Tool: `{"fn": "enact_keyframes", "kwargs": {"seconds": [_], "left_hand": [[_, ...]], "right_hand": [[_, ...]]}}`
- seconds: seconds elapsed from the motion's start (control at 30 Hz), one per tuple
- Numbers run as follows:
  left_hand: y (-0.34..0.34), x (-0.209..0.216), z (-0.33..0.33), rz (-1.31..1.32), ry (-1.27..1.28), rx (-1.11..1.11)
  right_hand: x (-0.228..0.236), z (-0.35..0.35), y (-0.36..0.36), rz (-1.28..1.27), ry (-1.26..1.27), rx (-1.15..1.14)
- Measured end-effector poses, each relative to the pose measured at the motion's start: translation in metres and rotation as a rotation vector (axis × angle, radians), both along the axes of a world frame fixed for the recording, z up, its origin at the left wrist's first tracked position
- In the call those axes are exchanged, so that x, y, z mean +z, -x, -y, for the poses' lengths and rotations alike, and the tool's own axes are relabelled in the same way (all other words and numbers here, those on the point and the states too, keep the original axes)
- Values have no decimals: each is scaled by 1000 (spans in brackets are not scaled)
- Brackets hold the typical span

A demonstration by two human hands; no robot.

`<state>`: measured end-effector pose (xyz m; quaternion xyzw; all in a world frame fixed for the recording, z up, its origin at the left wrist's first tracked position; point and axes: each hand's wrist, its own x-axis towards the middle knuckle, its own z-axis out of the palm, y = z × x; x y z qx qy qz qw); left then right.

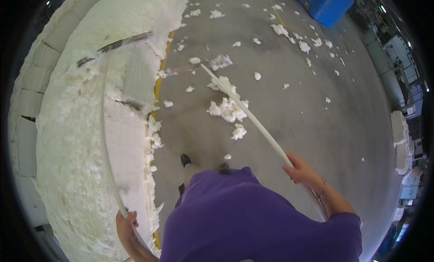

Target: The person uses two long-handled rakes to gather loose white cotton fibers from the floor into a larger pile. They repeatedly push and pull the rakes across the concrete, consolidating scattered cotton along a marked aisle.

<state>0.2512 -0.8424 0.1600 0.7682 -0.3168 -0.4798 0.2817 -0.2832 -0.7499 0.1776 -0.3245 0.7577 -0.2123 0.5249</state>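
My left hand (126, 223) is closed round a long pale pole (104, 126) at the lower left. The pole runs up over a bank of white cotton-like fluff (72, 140), and a thin flat bar (125, 41) lies crosswise on the fluff at its far end. To the right, my right hand (302, 169) grips a second long pale pole (253, 119). It slants forward and left over the floor. Its tip ends beside small tufts, where a low crosswise shape is blurred. A larger clump of fluff (228, 109) lies on the floor under this pole.
Compressed white bales (34, 76) line the far left. A yellow floor line (158, 88) follows the fluff's edge. Loose tufts (304, 46) dot the grey floor (289, 99). A blue container (330, 7) stands ahead right; machinery (402, 58) and stacked white blocks (400, 142) line the right.
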Motion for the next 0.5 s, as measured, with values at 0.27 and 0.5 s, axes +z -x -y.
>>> {"fn": "enact_keyframes", "kwargs": {"seconds": [0.27,0.5], "left_hand": [[83,-98,46,-335,-289,-328],[117,-150,38,-389,-490,-464]], "right_hand": [[-32,-173,-9,158,-216,-223],[-118,-241,2,358,-270,-453]]}}
